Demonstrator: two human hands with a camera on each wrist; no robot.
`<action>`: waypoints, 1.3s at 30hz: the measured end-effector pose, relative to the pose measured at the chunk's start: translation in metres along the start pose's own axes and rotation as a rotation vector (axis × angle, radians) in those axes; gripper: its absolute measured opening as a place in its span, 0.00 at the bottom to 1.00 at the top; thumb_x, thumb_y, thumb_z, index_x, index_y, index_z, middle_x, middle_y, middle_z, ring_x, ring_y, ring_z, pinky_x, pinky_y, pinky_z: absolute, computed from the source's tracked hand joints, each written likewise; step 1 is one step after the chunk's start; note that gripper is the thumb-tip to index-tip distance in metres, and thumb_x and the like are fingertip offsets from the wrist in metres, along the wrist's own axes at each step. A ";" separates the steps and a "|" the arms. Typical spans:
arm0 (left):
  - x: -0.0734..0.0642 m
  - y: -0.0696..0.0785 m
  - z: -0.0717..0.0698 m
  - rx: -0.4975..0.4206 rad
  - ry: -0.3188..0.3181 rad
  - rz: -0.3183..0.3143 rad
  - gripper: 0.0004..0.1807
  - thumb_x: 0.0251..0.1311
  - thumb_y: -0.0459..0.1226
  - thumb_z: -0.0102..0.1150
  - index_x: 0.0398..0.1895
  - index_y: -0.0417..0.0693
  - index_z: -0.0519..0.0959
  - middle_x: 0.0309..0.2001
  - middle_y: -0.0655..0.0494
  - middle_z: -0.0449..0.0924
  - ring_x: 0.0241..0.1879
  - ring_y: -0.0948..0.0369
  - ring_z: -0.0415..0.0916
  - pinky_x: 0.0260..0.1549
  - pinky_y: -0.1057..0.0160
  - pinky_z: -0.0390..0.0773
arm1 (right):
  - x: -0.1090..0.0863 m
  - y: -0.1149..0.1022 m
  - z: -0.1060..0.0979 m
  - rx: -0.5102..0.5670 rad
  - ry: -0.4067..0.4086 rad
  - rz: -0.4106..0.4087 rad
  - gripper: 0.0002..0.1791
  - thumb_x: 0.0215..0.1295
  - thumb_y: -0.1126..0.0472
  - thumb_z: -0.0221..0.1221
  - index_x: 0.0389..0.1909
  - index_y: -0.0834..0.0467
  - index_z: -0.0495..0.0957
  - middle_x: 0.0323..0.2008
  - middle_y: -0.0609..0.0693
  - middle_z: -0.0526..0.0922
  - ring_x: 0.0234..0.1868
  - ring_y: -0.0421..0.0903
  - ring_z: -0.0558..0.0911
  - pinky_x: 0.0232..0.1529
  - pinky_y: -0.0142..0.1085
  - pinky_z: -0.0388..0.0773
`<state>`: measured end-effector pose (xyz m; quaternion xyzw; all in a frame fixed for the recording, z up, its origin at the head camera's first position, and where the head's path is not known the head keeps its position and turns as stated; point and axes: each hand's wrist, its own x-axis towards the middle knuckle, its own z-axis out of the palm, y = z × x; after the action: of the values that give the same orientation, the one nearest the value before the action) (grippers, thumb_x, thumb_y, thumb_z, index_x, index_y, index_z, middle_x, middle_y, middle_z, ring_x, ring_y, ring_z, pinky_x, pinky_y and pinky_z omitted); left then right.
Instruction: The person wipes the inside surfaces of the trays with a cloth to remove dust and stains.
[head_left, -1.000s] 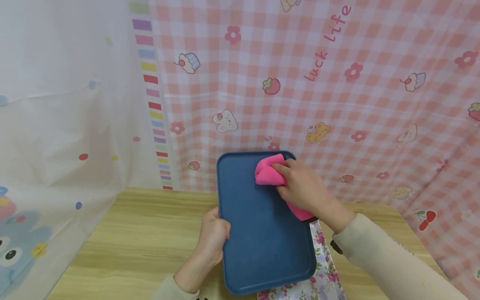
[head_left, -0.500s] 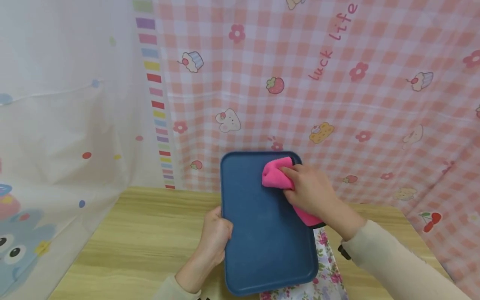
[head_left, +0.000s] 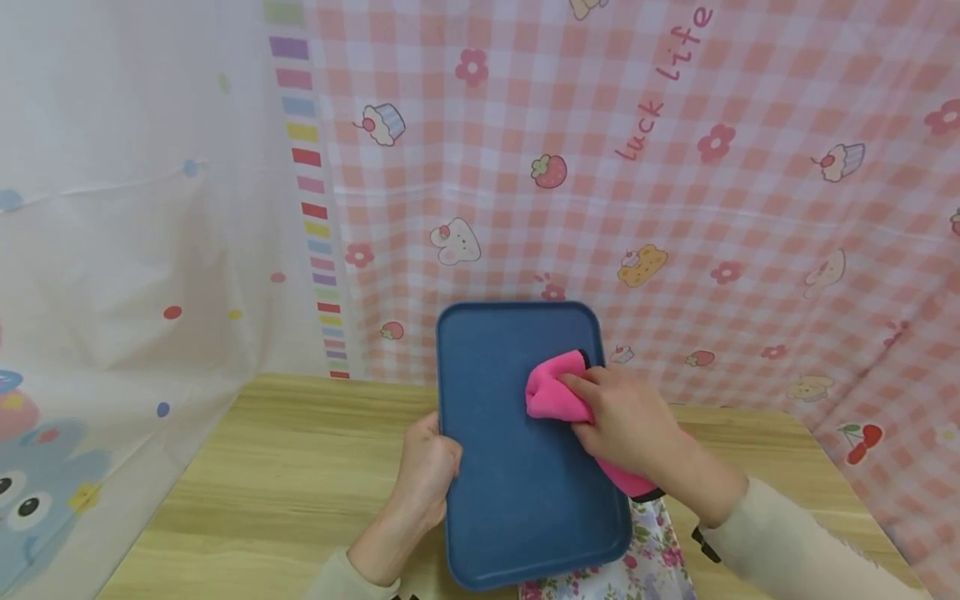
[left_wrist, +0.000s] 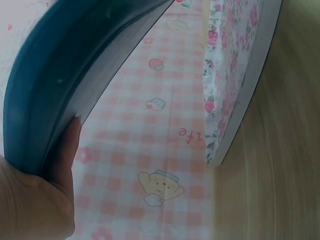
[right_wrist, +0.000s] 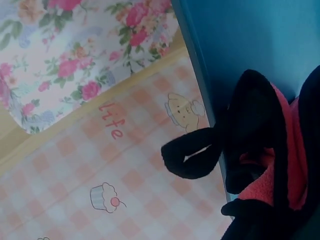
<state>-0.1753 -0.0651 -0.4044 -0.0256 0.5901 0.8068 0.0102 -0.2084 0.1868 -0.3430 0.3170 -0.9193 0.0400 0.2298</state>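
Note:
A blue rectangular tray (head_left: 510,500) with a raised rim is held tilted up, its inside toward the head camera. My left hand (head_left: 426,467) grips its left edge; in the left wrist view that hand (left_wrist: 42,205) wraps the rim from below. In my right hand (head_left: 626,417) is a bunched pink cloth (head_left: 555,392), resting against the inner face of the tray toward its right side. Part of the cloth hangs below the hand over the right rim. The right wrist view shows the cloth's black edging and a black loop (right_wrist: 192,154).
Under the tray lies a flower-patterned board (head_left: 660,550) on the wood-grain table (head_left: 300,483). A pink checked curtain (head_left: 495,125) hangs behind, and a white curtain (head_left: 135,250) stands at the left.
My right hand has slid the pink cloth down along the tray's right side. The left hand keeps its grip, and the tray stays nearly in place.

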 end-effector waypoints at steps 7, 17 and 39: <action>0.001 -0.001 0.000 -0.003 0.016 -0.006 0.31 0.29 0.19 0.32 0.40 0.29 0.79 0.27 0.56 0.82 0.24 0.61 0.76 0.22 0.64 0.74 | -0.020 -0.007 0.003 0.036 -0.010 -0.036 0.25 0.52 0.64 0.72 0.55 0.58 0.88 0.37 0.52 0.87 0.33 0.44 0.80 0.30 0.38 0.81; 0.002 -0.001 0.000 -0.004 0.060 0.004 0.32 0.27 0.19 0.33 0.41 0.26 0.80 0.26 0.57 0.81 0.24 0.61 0.76 0.20 0.64 0.73 | -0.047 -0.018 0.009 0.051 -0.076 -0.039 0.25 0.52 0.60 0.74 0.55 0.56 0.89 0.43 0.51 0.89 0.39 0.45 0.83 0.36 0.38 0.85; 0.003 -0.001 -0.003 0.045 0.076 0.003 0.34 0.30 0.19 0.33 0.44 0.27 0.81 0.27 0.57 0.82 0.24 0.60 0.75 0.22 0.64 0.73 | -0.088 -0.023 0.016 0.114 -0.211 -0.075 0.27 0.51 0.59 0.76 0.56 0.53 0.88 0.42 0.46 0.87 0.40 0.41 0.80 0.37 0.35 0.82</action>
<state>-0.1777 -0.0678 -0.4070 -0.0548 0.6083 0.7917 -0.0129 -0.1399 0.2147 -0.3982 0.3663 -0.9221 0.0498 0.1145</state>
